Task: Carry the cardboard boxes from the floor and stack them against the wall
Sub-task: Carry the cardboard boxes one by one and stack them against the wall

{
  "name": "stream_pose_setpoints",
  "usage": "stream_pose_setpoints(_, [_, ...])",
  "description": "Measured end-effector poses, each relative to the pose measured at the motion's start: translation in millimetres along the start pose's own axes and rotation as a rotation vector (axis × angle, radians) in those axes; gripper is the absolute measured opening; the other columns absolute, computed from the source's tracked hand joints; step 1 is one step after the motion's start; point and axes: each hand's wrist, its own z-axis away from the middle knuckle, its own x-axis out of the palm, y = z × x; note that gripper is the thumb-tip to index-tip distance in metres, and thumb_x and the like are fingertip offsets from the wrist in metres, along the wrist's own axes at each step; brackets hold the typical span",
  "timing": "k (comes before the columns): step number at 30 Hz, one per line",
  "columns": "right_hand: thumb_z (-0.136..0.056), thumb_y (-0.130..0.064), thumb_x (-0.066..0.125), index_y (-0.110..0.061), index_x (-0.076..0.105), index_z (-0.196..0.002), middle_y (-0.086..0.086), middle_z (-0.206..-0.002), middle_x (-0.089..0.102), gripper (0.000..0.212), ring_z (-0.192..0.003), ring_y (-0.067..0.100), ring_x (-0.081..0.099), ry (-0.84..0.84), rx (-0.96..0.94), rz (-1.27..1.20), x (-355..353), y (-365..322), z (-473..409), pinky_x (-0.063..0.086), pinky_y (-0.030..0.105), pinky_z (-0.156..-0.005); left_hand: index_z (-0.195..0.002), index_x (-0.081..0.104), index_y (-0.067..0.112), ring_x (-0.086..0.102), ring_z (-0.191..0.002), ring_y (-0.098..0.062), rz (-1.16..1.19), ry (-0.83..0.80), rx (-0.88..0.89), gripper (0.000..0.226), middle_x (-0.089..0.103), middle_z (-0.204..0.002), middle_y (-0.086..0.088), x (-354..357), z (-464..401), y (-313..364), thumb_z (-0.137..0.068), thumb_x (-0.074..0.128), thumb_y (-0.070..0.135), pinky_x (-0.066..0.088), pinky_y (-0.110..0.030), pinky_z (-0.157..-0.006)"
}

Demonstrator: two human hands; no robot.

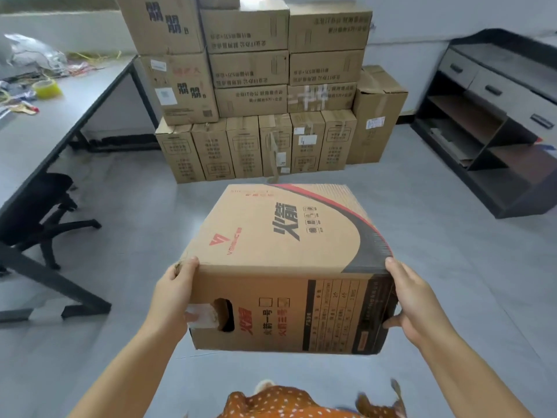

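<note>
Both hands grasping the box mid-air over the floor: left hand clamps the near left edge, thumb on top, right hand wraps the near right edge, fingers curled onto the front face. Stack against the wall is dead ahead, well apart from the box, with bare floor between. Box's long axis looks to point away toward the stack, both hands about equally near, so I'd say straight carry forward, no turn needed; bench sits off left.
</note>
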Motion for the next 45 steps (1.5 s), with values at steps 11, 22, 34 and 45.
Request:
stream_pose_setpoints(11, [-0.098,-0.041,0.044,-0.028,0.066,-0.089,-0.006,-0.075,0.069,0.027,-0.074,0.011,0.061,0.005,0.022,0.084,94.1,-82.9,-141.8,0.048,0.061,-0.075,-0.107,0.053,0.029,0.041,-0.106,-0.021,-0.001,0.008,-0.091,0.017,0.048,-0.107,0.007,50.8,-158.3,64.8,-0.094,0.051,0.041,0.049,-0.045,-0.072])
stream_pose_setpoints(22, [-0.097,-0.04,0.043,-0.052,0.067,-0.08,-0.02,-0.067,0.067,0.032,-0.077,0.013,0.06,-0.089,-0.08,0.135,179.6,-224.0,-351.5,0.043,0.07,-0.078,-0.109,0.05,0.028,0.048,-0.086,-0.014,0.073,0.113,-0.044,0.019,0.05,-0.095,0.013,157.4,-324.0,166.7,-0.095,0.049,0.042,0.048,-0.049,-0.076])
stream_pose_setpoints(34, [-0.099,-0.034,0.04,-0.049,0.066,-0.104,-0.017,-0.084,0.072,0.03,-0.068,-0.005,0.066,-0.084,-0.406,-0.004,232.7,-397.9,-517.5,0.053,0.038,-0.058,-0.093,0.064,0.038,0.064,-0.077,0.004,0.262,0.011,0.251,0.015,0.067,-0.085,0.024,273.0,-477.2,329.9,-0.095,0.049,0.038,0.053,-0.035,-0.06])
stream_pose_setpoints(45, [-0.096,-0.044,0.046,-0.045,0.061,-0.118,-0.013,-0.105,0.07,0.027,-0.098,0.012,0.063,0.121,-0.737,-0.254,318.1,-628.7,-670.1,0.052,0.041,-0.068,-0.095,0.062,0.034,0.062,-0.085,0.0,0.381,-0.175,0.646,0.01,0.064,-0.092,0.019,378.2,-669.0,602.3,-0.095,0.052,0.035,0.051,-0.037,-0.064])
